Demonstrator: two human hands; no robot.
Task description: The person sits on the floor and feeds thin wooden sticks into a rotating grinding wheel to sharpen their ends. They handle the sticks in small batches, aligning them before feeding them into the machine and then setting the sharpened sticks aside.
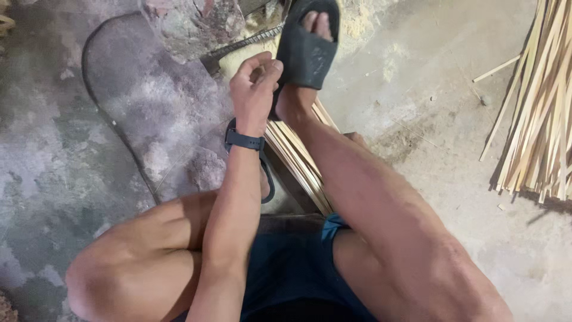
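Bamboo strips [298, 161] bundled on the floor beneath the raised right leg. Left hand [255, 89] just above the bundle, fingers curled, possibly pinching one strip. Right hand hidden, grip unclear.

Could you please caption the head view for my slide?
Seated person's left hand pinches at bamboo strips beside a black sandal.

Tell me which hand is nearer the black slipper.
Left. The left hand reaches beside the black slipper, fingers nearly touching it; the right hand is hidden behind the right leg.
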